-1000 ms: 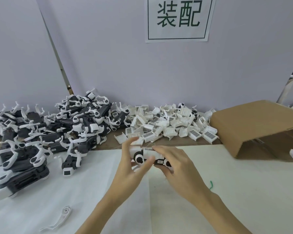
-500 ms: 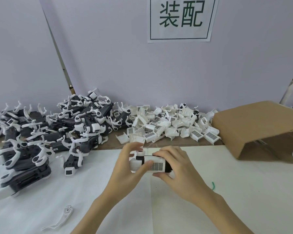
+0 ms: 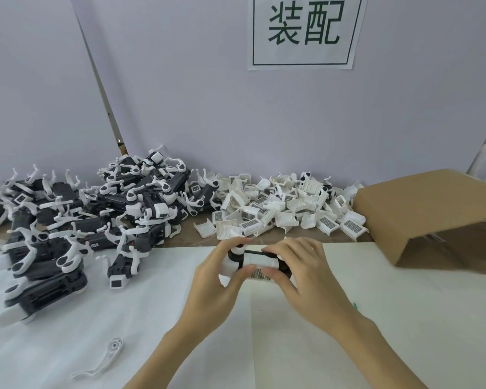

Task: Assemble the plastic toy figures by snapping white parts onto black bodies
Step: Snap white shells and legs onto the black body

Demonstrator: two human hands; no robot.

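White-and-black toy figure [image 3: 257,263] sits gripped between left hand [image 3: 218,272] and right hand [image 3: 299,269].

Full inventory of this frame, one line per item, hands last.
Assembled black-and-white plastic figures: large pile, far left.
Loose white plastic shell parts: heap, back centre.
Brown cardboard box: one, on its side, right.
White curved plastic arm piece: one, near left.
White paper sign with green characters: one, on wall.
White table sheet: covers near table.
Black-and-white toy in progress: one, centre, held.
Left hand: grips toy.
Right hand: grips toy.
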